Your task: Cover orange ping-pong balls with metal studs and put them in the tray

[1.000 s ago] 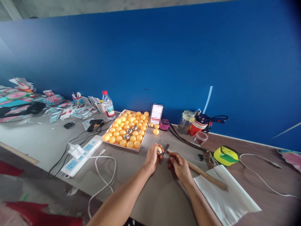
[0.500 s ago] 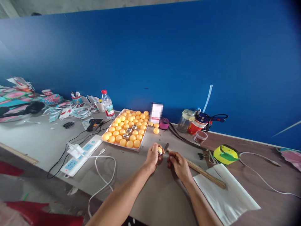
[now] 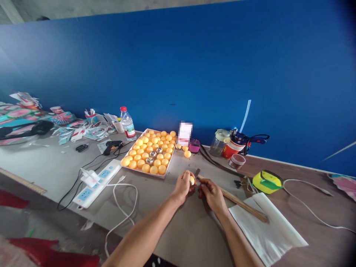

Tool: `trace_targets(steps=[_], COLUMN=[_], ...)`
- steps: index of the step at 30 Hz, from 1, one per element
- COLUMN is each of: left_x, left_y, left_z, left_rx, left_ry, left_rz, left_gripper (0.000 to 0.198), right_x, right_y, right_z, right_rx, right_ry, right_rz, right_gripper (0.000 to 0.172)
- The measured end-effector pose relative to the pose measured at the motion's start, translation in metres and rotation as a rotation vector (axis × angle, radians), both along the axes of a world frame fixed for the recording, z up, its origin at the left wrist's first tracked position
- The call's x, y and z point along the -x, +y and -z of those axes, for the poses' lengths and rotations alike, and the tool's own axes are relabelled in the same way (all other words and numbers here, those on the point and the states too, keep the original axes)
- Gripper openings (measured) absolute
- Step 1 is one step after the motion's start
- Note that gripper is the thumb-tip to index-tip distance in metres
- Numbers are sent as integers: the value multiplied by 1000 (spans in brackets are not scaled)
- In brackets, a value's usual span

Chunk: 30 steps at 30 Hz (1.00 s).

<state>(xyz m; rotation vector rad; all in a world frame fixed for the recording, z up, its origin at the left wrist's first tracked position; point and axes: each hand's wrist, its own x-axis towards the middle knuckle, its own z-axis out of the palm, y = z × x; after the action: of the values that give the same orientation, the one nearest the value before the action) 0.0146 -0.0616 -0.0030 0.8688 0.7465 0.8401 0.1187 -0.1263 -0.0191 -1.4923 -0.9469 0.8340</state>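
My left hand [image 3: 183,187] is closed around a small ball [image 3: 191,180], pale orange with a shiny silver patch. Just to its right, my right hand [image 3: 210,193] has its fingers pinched together, and whatever they hold is too small to make out. Behind the right hand lies a long wooden stick [image 3: 241,205] with a dark flat tip pointing towards the left hand. Beyond the hands, a shallow box [image 3: 147,175] holds rows of orange balls [image 3: 154,170], a few of them covered in silver [image 3: 149,161]. Loose orange balls [image 3: 187,154] rest right of the box.
A white power strip [image 3: 96,184] with its cable and a glue gun [image 3: 112,147] are on the left. A water bottle [image 3: 128,125] stands by the blue partition [image 3: 178,66]. To the right are a jar [image 3: 219,142], a yellow-green container [image 3: 267,182] and a white sheet [image 3: 272,233].
My left hand has shifted slightly right and turned the ball a little. One loose orange ball by the box has rolled slightly right. My right hand has hardly moved.
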Motion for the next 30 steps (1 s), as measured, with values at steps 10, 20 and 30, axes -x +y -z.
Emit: trace_targets(steps=[10, 20, 30], left_x=[9, 11, 12], left_y=[13, 15, 13], left_z=[-5, 5, 2], left_rx=[299, 385, 408], left_ry=[-441, -608, -514], left_rz=[-55, -12, -19], left_gripper=[30, 12, 15], right_x=[-4, -4, -3], right_y=[1, 2, 1], right_z=[10, 13, 9], right_rx=[-20, -27, -23], right_ry=[-45, -28, -81], right_rz=[-7, -4, -2], right_gripper=[25, 26, 24])
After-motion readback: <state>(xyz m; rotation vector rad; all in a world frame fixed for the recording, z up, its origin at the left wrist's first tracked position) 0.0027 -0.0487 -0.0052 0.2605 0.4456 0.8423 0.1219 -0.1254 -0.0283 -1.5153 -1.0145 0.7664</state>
